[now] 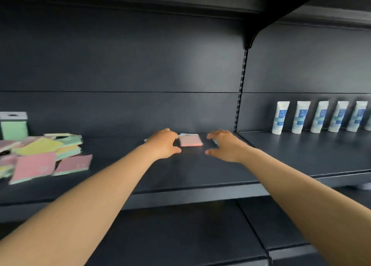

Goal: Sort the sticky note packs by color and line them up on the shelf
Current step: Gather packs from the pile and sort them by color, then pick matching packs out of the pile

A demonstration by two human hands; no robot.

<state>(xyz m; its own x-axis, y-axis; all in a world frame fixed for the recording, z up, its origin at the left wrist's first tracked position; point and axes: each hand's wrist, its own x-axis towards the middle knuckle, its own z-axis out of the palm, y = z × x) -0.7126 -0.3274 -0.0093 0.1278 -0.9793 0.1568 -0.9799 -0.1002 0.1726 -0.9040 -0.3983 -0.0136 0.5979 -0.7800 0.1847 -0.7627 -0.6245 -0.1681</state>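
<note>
Both your arms are stretched out over the dark shelf point(200, 177). Pink sticky note pack point(190, 140) lies flat near the back, between your hands. Left hand point(165, 144) sits just left of it, fingers curved, thumb low — contact unclear, frame's blurry. Right hand point(222, 146) is just right of it, fingers spread; a bit of teal shows under the fingers. Loose pile of pink, yellow and green packs point(43, 157) far left, green box point(13, 126) behind it. Row of white-and-blue tubes point(319, 117) stands in the next bay to the right.
</note>
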